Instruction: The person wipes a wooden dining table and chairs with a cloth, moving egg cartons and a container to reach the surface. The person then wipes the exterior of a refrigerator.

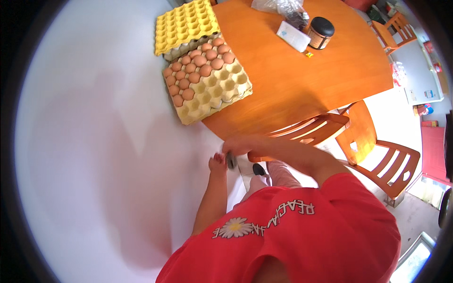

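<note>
My left hand point(217, 162) and my right hand point(238, 145) are close together, low beside the near corner of the wooden table. A small dark grey object point(231, 161), blurred, sits under the fingers of my right hand, which appears to grip it. Something reddish point(219, 158) shows at my left fingertips; whether it is held cannot be made out. Beyond the hands, at the table's left edge, lies a pulp egg tray point(229, 85). Brown eggs point(200, 61) fill its far and left cups, while the nearer right cups are bare.
A yellow egg tray point(187, 24) tops a grey one behind. On the table point(283, 81) are a black-lidded jar point(321, 33), a white packet point(293, 36), a plastic bag point(279, 6) and a yellow wrapper point(309, 55). Wooden chairs point(385, 162) stand right; a white wall point(88, 141) runs left.
</note>
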`<state>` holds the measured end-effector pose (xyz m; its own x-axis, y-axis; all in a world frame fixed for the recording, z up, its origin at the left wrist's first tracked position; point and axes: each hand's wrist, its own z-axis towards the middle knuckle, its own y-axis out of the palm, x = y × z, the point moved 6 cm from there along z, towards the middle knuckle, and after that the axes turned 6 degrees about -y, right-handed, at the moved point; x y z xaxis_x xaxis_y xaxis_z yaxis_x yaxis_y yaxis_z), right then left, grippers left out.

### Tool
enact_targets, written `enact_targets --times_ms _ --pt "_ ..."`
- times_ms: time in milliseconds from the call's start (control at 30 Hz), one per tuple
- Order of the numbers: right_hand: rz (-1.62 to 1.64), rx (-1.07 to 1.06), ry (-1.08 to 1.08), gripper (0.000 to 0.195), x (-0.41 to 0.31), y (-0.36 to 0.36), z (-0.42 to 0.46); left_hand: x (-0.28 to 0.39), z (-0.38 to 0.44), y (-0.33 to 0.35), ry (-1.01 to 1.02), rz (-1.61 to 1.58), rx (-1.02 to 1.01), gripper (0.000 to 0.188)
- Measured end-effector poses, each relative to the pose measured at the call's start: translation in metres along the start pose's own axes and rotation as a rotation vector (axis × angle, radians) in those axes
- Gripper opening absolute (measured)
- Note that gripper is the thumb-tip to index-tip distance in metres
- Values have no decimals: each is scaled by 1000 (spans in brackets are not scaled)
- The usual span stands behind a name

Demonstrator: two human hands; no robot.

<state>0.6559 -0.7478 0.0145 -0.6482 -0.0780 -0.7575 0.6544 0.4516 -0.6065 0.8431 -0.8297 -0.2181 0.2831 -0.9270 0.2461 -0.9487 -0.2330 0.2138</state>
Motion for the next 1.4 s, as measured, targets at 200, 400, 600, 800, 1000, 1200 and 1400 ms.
enact_targets --times_ms 200,400,600,800,1000,1200,1400 --pt "-349 675 -186 45 35 -18 -39 4 -83 53 394 335 274 22" --pt "-539 721 488 40 135 -58 -231 4 -141 193 996 853 -153 22" --pt "-113 1142 1265 40 168 -81 -316 -63 -190 295 1662 1606 -511 22" --pt "-518 870 827 56 194 -110 -222 -81 -172 308 1879 1904 -794 18" --pt "-687 1001 885 59 299 -243 -197 -79 -173 302 1870 1956 -696 18" --pt "-509 926 905 59 348 -355 -132 -90 -171 321 1806 1924 -799 19" --pt "-501 869 638 52 247 -239 -95 -75 -161 295 1752 1997 -651 17"
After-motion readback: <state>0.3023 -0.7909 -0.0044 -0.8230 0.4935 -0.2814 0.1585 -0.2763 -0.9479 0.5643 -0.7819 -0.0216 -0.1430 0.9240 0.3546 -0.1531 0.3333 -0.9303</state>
